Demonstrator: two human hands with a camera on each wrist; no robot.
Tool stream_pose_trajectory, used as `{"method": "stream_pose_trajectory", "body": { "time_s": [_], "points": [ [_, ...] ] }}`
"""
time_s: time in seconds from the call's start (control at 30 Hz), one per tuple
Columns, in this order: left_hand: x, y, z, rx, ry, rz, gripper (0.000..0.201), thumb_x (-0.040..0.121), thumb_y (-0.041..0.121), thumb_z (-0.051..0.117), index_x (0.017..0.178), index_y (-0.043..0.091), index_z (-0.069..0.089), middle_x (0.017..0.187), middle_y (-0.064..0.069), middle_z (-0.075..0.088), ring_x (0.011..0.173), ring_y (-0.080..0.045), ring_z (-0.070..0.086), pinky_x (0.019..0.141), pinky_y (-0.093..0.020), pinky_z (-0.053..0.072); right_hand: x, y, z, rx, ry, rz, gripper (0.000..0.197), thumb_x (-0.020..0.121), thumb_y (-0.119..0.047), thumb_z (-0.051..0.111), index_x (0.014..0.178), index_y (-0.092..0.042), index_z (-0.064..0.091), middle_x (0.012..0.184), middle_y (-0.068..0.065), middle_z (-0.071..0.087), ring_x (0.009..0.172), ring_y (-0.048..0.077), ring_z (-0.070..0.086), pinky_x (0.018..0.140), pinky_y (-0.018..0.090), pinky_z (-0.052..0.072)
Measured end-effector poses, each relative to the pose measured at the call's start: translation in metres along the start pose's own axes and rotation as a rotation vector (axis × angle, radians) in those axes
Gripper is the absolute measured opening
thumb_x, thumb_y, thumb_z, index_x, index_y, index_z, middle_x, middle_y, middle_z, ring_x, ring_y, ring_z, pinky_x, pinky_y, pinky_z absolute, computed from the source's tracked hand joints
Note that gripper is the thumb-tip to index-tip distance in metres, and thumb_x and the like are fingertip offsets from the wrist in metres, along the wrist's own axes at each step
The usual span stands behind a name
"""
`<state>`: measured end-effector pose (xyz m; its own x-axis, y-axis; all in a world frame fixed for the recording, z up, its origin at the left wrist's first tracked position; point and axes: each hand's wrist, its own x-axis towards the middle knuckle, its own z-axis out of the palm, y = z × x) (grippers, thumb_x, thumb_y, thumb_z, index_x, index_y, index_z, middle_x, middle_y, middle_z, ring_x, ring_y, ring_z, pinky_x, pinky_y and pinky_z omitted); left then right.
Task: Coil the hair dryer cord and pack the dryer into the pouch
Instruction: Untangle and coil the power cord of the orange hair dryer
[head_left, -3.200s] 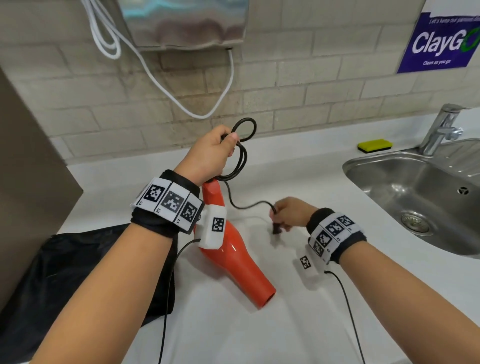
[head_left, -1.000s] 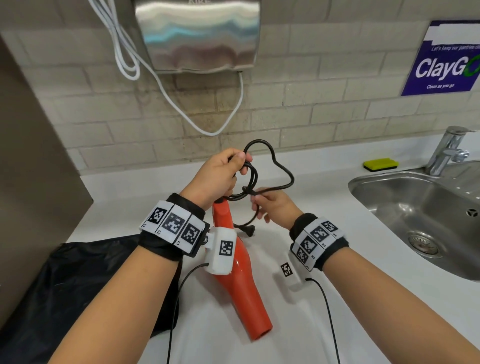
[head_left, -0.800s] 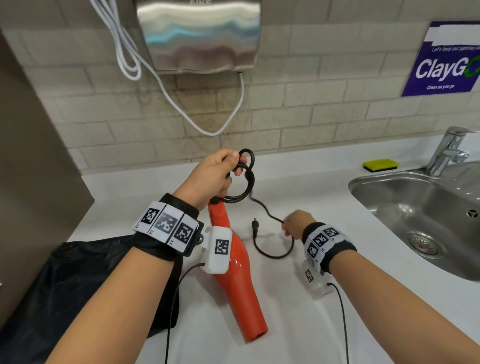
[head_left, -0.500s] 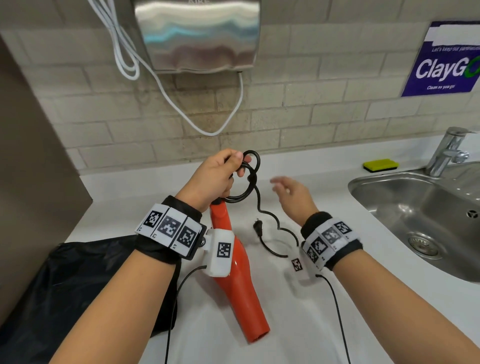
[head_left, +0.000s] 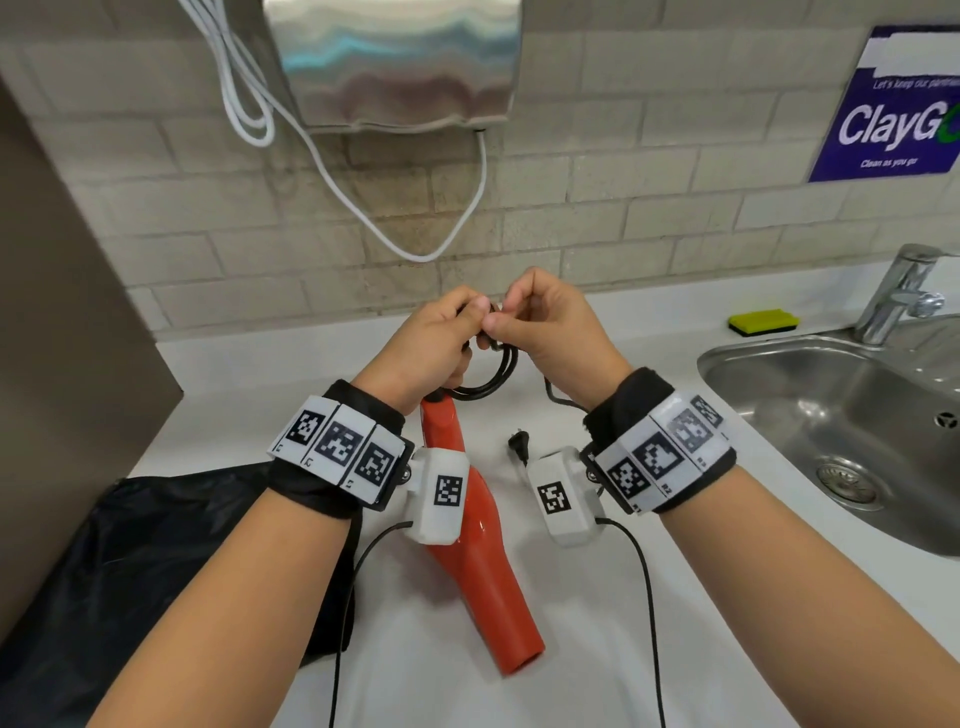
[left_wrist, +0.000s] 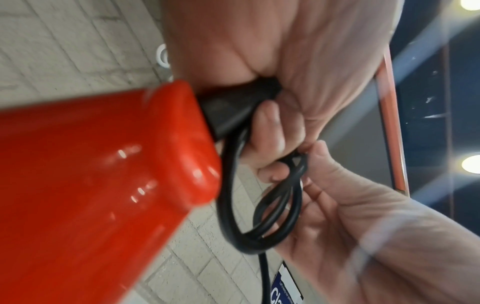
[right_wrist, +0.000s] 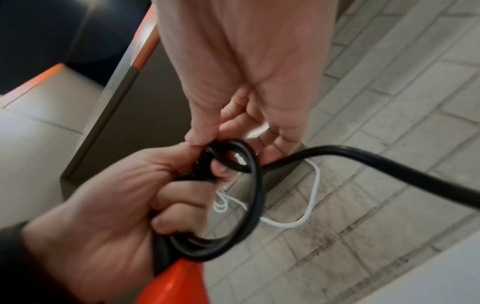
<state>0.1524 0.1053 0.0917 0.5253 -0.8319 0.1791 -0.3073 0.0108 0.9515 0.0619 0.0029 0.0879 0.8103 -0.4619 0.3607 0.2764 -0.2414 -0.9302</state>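
The red hair dryer lies on the white counter, nozzle toward me, its handle end raised. My left hand grips the black cord coil at the handle's end. My right hand meets it from the right and pinches the top of the cord loop between thumb and fingers. The loose cord runs down past my right wrist to the plug, which lies on the counter. The black pouch lies flat at the lower left, partly under my left forearm.
A steel sink with a tap is at the right, a yellow-green sponge behind it. A hand dryer with a white cable hangs on the tiled wall. A brown panel bounds the left.
My right hand left the counter, let the cord's tail drop and rose to meet my left hand at the coil. The plug now lies on the counter.
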Motion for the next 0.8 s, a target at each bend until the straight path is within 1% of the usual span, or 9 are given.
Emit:
{"method": "stream_pose_trajectory", "body": {
  "time_s": [0.07, 0.13, 0.2, 0.27, 0.4, 0.47, 0.53, 0.67, 0.8],
  "points": [
    [0.0, 0.0, -0.002, -0.004, -0.018, -0.012, 0.026, 0.1, 0.021, 0.032, 0.081, 0.016, 0.05, 0.065, 0.0, 0.043, 0.032, -0.001, 0.023, 0.036, -0.014, 0.019, 0.002, 0.002, 0.001, -0.138, 0.031, 0.002, 0.033, 0.07, -0.001, 0.072, 0.07, -0.017, 0.043, 0.066, 0.007, 0.052, 0.069, 0.036, 0.062, 0.076, 0.048, 0.052],
    [-0.001, 0.0, -0.004, 0.008, -0.026, -0.017, 0.025, 0.099, 0.023, 0.035, 0.08, 0.016, 0.051, 0.058, 0.004, 0.041, 0.033, -0.002, 0.023, 0.035, -0.014, 0.019, 0.002, 0.005, 0.0, -0.259, 0.044, -0.015, 0.035, 0.064, -0.014, 0.076, 0.069, -0.021, 0.042, 0.073, 0.01, 0.056, 0.085, 0.046, 0.06, 0.083, 0.057, 0.048],
    [-0.002, 0.0, -0.006, 0.011, -0.02, -0.016, 0.022, 0.096, 0.023, 0.043, 0.077, 0.016, 0.05, 0.05, 0.01, 0.042, 0.033, -0.002, 0.023, 0.035, -0.014, 0.019, 0.002, 0.008, 0.0, -0.34, 0.005, -0.032, 0.03, 0.073, -0.02, 0.074, 0.076, -0.022, 0.044, 0.09, 0.016, 0.064, 0.092, 0.039, 0.061, 0.086, 0.053, 0.049],
    [-0.003, 0.001, -0.007, 0.006, -0.001, -0.023, 0.02, 0.094, 0.018, 0.048, 0.074, 0.016, 0.049, 0.043, 0.012, 0.042, 0.031, -0.001, 0.023, 0.034, -0.014, 0.019, 0.001, 0.011, 0.002, -0.422, -0.065, -0.02, 0.017, 0.084, -0.029, 0.063, 0.088, -0.02, 0.05, 0.101, 0.013, 0.065, 0.095, 0.029, 0.062, 0.087, 0.044, 0.05],
    [-0.002, 0.001, -0.006, -0.025, 0.04, -0.037, 0.022, 0.093, 0.01, 0.046, 0.073, 0.017, 0.052, 0.047, 0.01, 0.043, 0.03, -0.001, 0.023, 0.034, -0.013, 0.019, -0.003, 0.013, 0.004, -0.654, -0.17, 0.036, 0.034, 0.094, -0.036, 0.043, 0.105, -0.007, 0.057, 0.094, 0.015, 0.066, 0.086, 0.028, 0.06, 0.08, 0.041, 0.049],
    [-0.001, 0.0, -0.005, -0.054, 0.075, -0.04, 0.023, 0.092, 0.009, 0.042, 0.074, 0.016, 0.054, 0.059, 0.0, 0.044, 0.03, -0.003, 0.022, 0.035, -0.012, 0.018, -0.005, 0.009, 0.0, -0.686, -0.223, 0.084, 0.036, 0.097, -0.035, 0.037, 0.096, -0.006, 0.058, 0.073, 0.005, 0.056, 0.067, 0.018, 0.052, 0.065, 0.031, 0.044],
    [0.0, 0.0, -0.006, -0.076, 0.085, -0.034, 0.025, 0.093, 0.008, 0.04, 0.075, 0.016, 0.056, 0.064, -0.003, 0.044, 0.03, -0.004, 0.022, 0.035, -0.012, 0.018, -0.006, 0.005, -0.005, -0.587, -0.271, 0.201, 0.034, 0.098, -0.036, 0.033, 0.083, -0.013, 0.053, 0.066, -0.001, 0.039, 0.055, 0.012, 0.036, 0.055, 0.023, 0.034],
    [-0.001, -0.002, -0.008, -0.127, 0.066, -0.017, 0.027, 0.094, 0.007, 0.035, 0.08, 0.014, 0.057, 0.063, -0.003, 0.043, 0.03, -0.004, 0.021, 0.037, -0.013, 0.014, -0.004, -0.001, -0.022, -0.363, -0.301, 0.292, 0.03, 0.099, -0.025, 0.035, 0.074, -0.018, 0.049, 0.066, -0.004, 0.033, 0.055, 0.009, 0.031, 0.055, 0.021, 0.031],
    [-0.002, -0.001, -0.008, -0.021, -0.016, -0.01, 0.025, 0.095, 0.006, 0.036, 0.095, 0.017, 0.058, 0.063, -0.001, 0.043, 0.03, -0.003, 0.022, 0.034, -0.014, 0.017, 0.001, -0.003, -0.029, -0.467, -0.14, 0.22, 0.027, 0.095, -0.016, 0.042, 0.069, -0.018, 0.05, 0.058, -0.005, 0.035, 0.051, 0.007, 0.034, 0.053, 0.02, 0.029]
  ]
}}
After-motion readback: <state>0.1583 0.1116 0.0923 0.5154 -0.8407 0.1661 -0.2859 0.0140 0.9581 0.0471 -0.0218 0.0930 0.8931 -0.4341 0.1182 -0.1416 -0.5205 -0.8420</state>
